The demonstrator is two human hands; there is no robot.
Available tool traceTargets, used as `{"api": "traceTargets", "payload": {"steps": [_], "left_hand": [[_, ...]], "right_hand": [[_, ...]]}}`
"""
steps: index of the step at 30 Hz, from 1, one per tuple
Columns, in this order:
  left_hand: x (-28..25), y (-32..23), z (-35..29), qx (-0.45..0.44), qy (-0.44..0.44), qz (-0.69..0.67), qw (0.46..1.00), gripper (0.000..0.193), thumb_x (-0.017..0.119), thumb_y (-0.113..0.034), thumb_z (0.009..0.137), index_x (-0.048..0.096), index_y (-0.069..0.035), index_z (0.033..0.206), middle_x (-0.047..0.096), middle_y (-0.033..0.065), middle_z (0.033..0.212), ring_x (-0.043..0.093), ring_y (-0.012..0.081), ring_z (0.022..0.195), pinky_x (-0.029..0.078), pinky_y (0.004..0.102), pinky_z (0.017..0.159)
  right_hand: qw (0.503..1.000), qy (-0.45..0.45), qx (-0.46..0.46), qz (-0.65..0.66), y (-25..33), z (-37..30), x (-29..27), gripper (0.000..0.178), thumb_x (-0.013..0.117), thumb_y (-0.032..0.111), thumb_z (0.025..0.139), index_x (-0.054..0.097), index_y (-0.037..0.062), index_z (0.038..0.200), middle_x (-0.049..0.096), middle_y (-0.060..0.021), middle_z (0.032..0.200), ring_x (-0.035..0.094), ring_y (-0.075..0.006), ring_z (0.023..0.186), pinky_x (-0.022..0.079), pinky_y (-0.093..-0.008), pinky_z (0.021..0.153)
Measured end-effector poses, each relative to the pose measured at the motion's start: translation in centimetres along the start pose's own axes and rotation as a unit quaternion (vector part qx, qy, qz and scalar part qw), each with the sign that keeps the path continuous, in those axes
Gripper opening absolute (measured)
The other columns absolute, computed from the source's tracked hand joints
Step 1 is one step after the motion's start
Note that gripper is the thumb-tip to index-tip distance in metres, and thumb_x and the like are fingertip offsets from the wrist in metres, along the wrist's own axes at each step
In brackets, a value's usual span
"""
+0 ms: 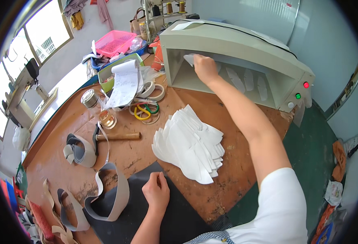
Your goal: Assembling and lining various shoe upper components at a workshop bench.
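Observation:
My right hand (pixel 206 70) reaches into the opening of a pale box-shaped machine (pixel 232 40). Its fingers are closed on a thin white cut piece (pixel 189 59) near the opening's left side. Several similar white pieces (pixel 236 79) lie spaced out on the machine's floor. On the table, below my right forearm, a fanned pile of white cut pieces (pixel 189 144) is spread. My left hand (pixel 156 190) is curled into a loose fist over a black mat (pixel 179 211), with nothing showing in it. Close beside it on the left stands a curled grey strip (pixel 120 199).
A hammer (pixel 120 136), scissors (pixel 142 112), tape rolls (pixel 156 93) and a glass jar (pixel 105 118) sit on the brown table (pixel 65 118). Behind them are a notepad (pixel 124 83) and a pink basket (pixel 114 42). More grey strips (pixel 81 150) stand at left. A red button (pixel 306 85) marks the machine's right end.

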State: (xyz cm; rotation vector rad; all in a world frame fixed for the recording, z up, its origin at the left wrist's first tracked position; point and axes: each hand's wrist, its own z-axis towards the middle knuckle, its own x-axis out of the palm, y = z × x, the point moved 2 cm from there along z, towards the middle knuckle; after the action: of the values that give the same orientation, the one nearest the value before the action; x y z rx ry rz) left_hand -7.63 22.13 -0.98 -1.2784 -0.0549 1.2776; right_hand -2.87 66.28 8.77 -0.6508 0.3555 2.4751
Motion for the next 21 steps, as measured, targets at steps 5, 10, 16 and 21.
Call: {"api": "traceTargets", "payload": {"steps": [5,10,16,21], "left_hand": [[0.7,-0.4,0.1,-0.004,0.008,-0.033,0.999,0.013,0.065,-0.004,0.093,0.062,0.002,0.082,0.056,0.0093,0.056,0.051,0.0123,0.046,0.039,0.0278,0.047],[0.1,-0.4,0.3,-0.046,0.028,-0.018,0.998,0.011,0.066,-0.005,0.092,0.062,0.0,0.083,0.058,0.0105,0.058,0.056,0.0162,0.048,0.044,0.0293,0.048],[-0.3,1.0,0.4,-0.047,-0.001,-0.011,0.999,0.009,0.067,-0.007,0.092,0.064,-0.002,0.085,0.059,0.0128,0.06,0.059,0.0198,0.048,0.045,0.0304,0.049],[1.0,-0.3,1.2,0.009,0.005,-0.089,0.996,0.012,0.065,-0.007,0.091,0.058,-0.003,0.083,0.059,0.0163,0.062,0.063,0.0332,0.056,0.048,0.0391,0.05]], "right_hand": [[0.962,0.213,0.134,-0.104,-3.2,-1.9,6.4,0.019,0.057,0.01,0.092,0.067,0.0025,0.106,0.071,-0.0244,0.09,0.07,-0.0424,0.088,0.057,-0.0504,0.075],[0.905,0.35,0.141,-0.197,-5.4,-4.9,6.3,0.021,0.06,0.008,0.088,0.072,0.002,0.104,0.072,-0.0218,0.099,0.071,-0.0369,0.095,0.058,-0.0471,0.077],[0.894,0.384,-0.057,-0.225,-9.1,-7.2,9.4,0.021,0.054,0.009,0.089,0.074,0.0042,0.089,0.072,-0.02,0.092,0.071,-0.0364,0.088,0.057,-0.0478,0.075],[0.929,0.224,-0.035,-0.291,-23.2,-7.0,5.2,0.022,0.052,0.015,0.095,0.07,0.0057,0.101,0.072,-0.0196,0.094,0.07,-0.0388,0.091,0.057,-0.0503,0.079]]}}
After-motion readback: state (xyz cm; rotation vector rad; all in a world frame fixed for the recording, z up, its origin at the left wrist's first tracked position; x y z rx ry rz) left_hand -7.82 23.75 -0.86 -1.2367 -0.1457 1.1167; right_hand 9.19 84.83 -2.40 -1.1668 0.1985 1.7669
